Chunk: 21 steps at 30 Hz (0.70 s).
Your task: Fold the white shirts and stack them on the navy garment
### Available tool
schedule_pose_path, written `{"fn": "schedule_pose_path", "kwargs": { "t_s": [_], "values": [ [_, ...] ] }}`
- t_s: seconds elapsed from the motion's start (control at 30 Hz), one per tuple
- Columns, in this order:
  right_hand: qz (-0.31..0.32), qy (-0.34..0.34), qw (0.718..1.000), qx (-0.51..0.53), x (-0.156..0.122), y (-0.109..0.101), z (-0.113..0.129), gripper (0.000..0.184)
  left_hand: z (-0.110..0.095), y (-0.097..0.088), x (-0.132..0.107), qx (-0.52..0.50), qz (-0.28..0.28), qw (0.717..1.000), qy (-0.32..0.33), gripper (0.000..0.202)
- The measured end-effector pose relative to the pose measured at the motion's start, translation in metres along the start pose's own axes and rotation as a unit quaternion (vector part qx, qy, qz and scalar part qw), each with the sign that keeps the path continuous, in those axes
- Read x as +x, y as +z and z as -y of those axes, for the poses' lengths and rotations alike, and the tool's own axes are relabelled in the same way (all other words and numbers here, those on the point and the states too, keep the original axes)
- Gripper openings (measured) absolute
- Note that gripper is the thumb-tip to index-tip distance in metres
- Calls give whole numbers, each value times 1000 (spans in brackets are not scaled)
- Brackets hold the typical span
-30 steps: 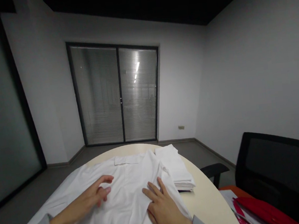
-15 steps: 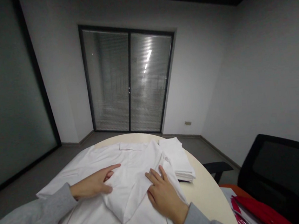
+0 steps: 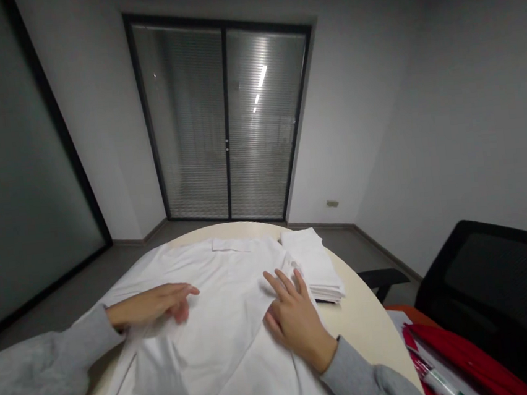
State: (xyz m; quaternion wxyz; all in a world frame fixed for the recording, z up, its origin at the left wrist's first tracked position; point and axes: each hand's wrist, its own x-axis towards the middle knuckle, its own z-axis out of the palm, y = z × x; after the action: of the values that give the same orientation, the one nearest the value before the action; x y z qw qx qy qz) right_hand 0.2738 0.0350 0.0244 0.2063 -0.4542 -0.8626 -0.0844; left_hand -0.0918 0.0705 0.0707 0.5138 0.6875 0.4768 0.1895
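Garment (image 3: pixel 224 325) lies spread, its near flap not yet flat; my right hand (image 3: pixel 296 315) splays over it, unclenched; my left hand's (image 3: pixel 155 304) grip I cannot tell.

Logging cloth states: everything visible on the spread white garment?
The white garment, matte and thin-looking, lies wrinkled across the round table, with a flat strip near its far edge and a turned-over flap at near left. The right hand appears to rest on it; the left hand is over it, contact unclear.
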Motion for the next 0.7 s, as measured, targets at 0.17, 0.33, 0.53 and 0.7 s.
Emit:
{"fn": "schedule_pose_path", "kwargs": {
  "t_s": [0.17,0.33,0.53,0.7],
  "values": [
    [-150,15,988,-13,1,-8,-9,19,-20,16,89,120,-55,987,88,64],
    [-213,112,968,-66,4,-6,-39,42,-34,33,197,116,-81,987,76,73],
    [-138,184,971,-65,22,-5,-69,42,-56,47,315,47,-139,987,60,51],
    [-107,226,967,-57,30,-8,-77,21,-59,60,360,-59,-132,986,80,42]
  ]
}}
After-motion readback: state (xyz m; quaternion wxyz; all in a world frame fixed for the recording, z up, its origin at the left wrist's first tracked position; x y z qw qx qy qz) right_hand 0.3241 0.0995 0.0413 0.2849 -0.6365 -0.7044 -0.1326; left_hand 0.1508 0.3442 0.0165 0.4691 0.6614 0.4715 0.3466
